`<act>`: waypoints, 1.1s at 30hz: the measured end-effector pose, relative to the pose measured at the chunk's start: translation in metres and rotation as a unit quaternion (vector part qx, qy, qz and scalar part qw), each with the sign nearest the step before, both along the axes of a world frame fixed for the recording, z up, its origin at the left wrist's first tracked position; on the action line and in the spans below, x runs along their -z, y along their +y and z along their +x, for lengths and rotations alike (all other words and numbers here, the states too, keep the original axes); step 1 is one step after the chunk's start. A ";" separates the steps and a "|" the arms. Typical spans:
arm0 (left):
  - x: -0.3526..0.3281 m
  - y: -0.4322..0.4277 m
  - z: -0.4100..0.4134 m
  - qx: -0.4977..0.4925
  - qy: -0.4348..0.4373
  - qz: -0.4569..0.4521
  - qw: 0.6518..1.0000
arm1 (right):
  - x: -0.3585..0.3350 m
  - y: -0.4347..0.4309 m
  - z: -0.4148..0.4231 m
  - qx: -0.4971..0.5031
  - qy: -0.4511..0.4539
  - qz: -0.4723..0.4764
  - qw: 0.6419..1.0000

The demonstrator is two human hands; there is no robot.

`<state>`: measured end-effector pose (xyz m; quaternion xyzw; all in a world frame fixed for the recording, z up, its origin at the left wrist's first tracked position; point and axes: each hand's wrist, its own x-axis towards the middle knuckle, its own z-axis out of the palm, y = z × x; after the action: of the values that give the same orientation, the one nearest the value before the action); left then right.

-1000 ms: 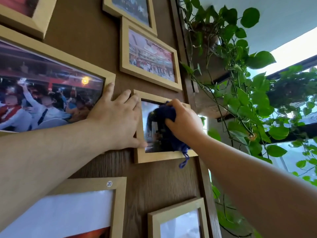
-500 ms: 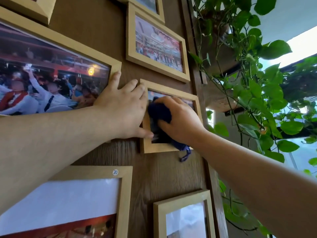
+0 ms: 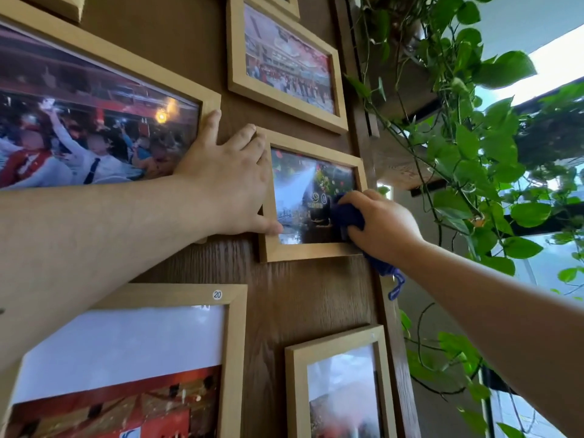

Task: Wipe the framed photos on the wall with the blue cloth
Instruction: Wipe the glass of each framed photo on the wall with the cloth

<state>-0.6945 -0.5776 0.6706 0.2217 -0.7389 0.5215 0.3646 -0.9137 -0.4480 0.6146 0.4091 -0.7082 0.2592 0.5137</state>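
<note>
Right hand (image 3: 384, 227) is bunched around the blue cloth (image 3: 346, 216), pressing it on the lower right glass of the small framed photo (image 3: 311, 249). Left hand (image 3: 227, 181) lies open and flat, bracing that frame's left edge against the wood wall (image 3: 316, 298).

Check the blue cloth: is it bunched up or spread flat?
Bunched up. The blue cloth is a wad gripped in the right hand, pressed on the small framed photo; a loose tail hangs below the wrist.

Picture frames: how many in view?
7, several cropped: top-left corner, big left, top-centre sliver, upper centre, the small one being wiped, bottom left, bottom centre. More may hang out of view.
</note>
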 end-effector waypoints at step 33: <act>0.011 0.015 0.052 0.037 -0.037 -0.022 0.998 | -0.001 -0.001 0.058 -0.072 0.029 -0.017 0.997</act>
<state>-0.6427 -0.5629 0.6601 0.1666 -0.7478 0.5315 0.3614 -0.8553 -0.4486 0.6157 0.4575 -0.6572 0.2950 0.5213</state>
